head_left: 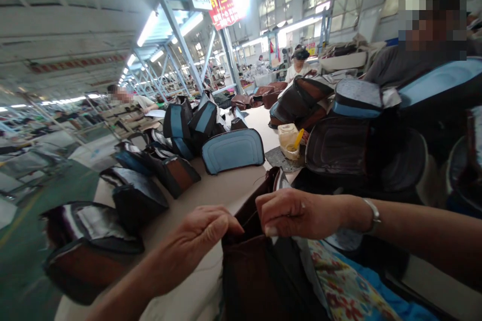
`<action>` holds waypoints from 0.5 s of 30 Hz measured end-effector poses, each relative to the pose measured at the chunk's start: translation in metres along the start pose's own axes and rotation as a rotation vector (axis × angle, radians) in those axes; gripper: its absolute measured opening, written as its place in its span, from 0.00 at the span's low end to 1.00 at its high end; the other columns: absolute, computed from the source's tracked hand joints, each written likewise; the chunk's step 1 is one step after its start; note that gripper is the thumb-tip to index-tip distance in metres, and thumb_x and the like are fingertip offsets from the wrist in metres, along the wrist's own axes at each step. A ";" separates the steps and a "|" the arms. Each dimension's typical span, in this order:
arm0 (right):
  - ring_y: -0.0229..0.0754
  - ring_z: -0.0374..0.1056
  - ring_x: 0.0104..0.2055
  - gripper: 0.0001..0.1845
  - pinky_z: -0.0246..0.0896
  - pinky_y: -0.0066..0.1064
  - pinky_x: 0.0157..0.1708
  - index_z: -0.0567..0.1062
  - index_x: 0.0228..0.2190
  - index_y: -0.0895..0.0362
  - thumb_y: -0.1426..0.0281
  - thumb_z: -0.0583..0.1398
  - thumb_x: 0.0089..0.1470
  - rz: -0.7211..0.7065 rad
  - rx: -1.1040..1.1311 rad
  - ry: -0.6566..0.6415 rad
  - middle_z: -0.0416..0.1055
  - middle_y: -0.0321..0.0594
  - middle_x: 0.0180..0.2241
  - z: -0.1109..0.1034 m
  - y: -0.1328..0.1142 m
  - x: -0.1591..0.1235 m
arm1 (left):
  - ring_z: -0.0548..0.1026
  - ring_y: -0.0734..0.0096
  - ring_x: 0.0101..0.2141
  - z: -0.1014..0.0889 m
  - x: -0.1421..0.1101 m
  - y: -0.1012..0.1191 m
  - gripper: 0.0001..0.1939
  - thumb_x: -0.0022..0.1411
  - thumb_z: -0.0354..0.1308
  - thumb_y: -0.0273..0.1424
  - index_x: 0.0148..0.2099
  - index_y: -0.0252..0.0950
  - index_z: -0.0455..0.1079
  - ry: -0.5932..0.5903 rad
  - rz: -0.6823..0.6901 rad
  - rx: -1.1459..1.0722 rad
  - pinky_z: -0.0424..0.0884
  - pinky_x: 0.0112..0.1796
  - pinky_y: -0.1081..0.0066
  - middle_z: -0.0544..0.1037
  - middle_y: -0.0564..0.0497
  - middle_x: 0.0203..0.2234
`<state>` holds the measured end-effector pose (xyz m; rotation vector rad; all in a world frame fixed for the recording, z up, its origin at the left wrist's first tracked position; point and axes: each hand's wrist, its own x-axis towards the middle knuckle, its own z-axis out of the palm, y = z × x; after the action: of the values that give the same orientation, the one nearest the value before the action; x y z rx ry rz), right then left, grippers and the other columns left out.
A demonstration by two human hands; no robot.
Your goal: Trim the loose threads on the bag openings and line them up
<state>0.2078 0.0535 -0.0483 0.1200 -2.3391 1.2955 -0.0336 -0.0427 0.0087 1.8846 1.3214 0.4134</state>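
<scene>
In front of me stands an unfinished dark brown and black bag [246, 276], its mouth facing up. My left hand [207, 230] is closed on the left side of the bag's rim, with the fingertips partly hidden at the opening. On the right side, my right hand [286, 213] pinches the rim between thumb and curled fingers; a bracelet circles that wrist. A stitched edge and pale lining show at the far end of the mouth. The inside of the bag is dark.
Several unfinished bags [139, 195] line the left of the pale worktable [226, 190]. A blue-faced bag [233, 150] stands ahead. A cream container with a yellow-handled tool [289, 143] sits beyond my right hand. More bags [337, 145] crowd the right, near a co-worker [399, 62].
</scene>
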 end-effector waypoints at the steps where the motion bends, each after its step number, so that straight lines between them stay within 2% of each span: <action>1: 0.35 0.57 0.32 0.19 0.56 0.27 0.34 0.66 0.27 0.60 0.61 0.55 0.68 0.066 0.025 -0.005 0.60 0.37 0.30 -0.001 -0.001 -0.001 | 0.74 0.64 0.41 -0.005 0.000 -0.004 0.23 0.74 0.46 0.43 0.41 0.35 0.78 -0.023 0.038 -0.017 0.65 0.46 0.71 0.77 0.48 0.37; 4: 0.33 0.51 0.29 0.24 0.50 0.25 0.29 0.63 0.26 0.59 0.55 0.53 0.67 0.254 0.077 -0.026 0.55 0.32 0.27 -0.003 -0.005 -0.001 | 0.74 0.64 0.41 -0.012 0.004 -0.015 0.18 0.70 0.55 0.43 0.40 0.35 0.79 -0.094 0.105 -0.091 0.67 0.45 0.70 0.76 0.46 0.40; 8: 0.32 0.50 0.26 0.22 0.47 0.25 0.26 0.67 0.27 0.60 0.54 0.57 0.64 0.346 0.027 -0.073 0.55 0.31 0.24 0.000 -0.009 0.005 | 0.72 0.68 0.37 -0.009 0.007 -0.020 0.18 0.70 0.55 0.43 0.39 0.34 0.78 -0.096 0.178 -0.007 0.67 0.41 0.72 0.73 0.48 0.36; 12: 0.33 0.49 0.26 0.18 0.45 0.26 0.25 0.63 0.23 0.59 0.64 0.60 0.61 0.444 -0.107 -0.045 0.54 0.31 0.23 0.011 -0.011 0.003 | 0.71 0.66 0.36 0.001 0.004 -0.017 0.23 0.70 0.52 0.46 0.36 0.33 0.76 -0.017 0.247 0.128 0.67 0.41 0.70 0.74 0.48 0.31; 14: 0.34 0.50 0.27 0.18 0.46 0.26 0.25 0.64 0.22 0.58 0.64 0.60 0.61 0.514 -0.134 0.005 0.55 0.32 0.24 0.012 -0.009 0.000 | 0.72 0.66 0.35 0.007 0.005 -0.015 0.23 0.70 0.51 0.46 0.34 0.33 0.75 0.037 0.288 0.192 0.67 0.43 0.68 0.74 0.48 0.29; 15: 0.35 0.53 0.28 0.17 0.48 0.27 0.25 0.66 0.24 0.58 0.63 0.60 0.61 0.501 -0.135 0.038 0.58 0.33 0.25 0.010 -0.008 -0.002 | 0.72 0.67 0.34 0.010 0.006 -0.013 0.22 0.70 0.52 0.45 0.33 0.34 0.75 0.066 0.302 0.223 0.67 0.44 0.68 0.75 0.49 0.28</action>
<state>0.2077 0.0408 -0.0477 -0.5617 -2.5052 1.3295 -0.0334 -0.0394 -0.0088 2.2872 1.1653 0.5018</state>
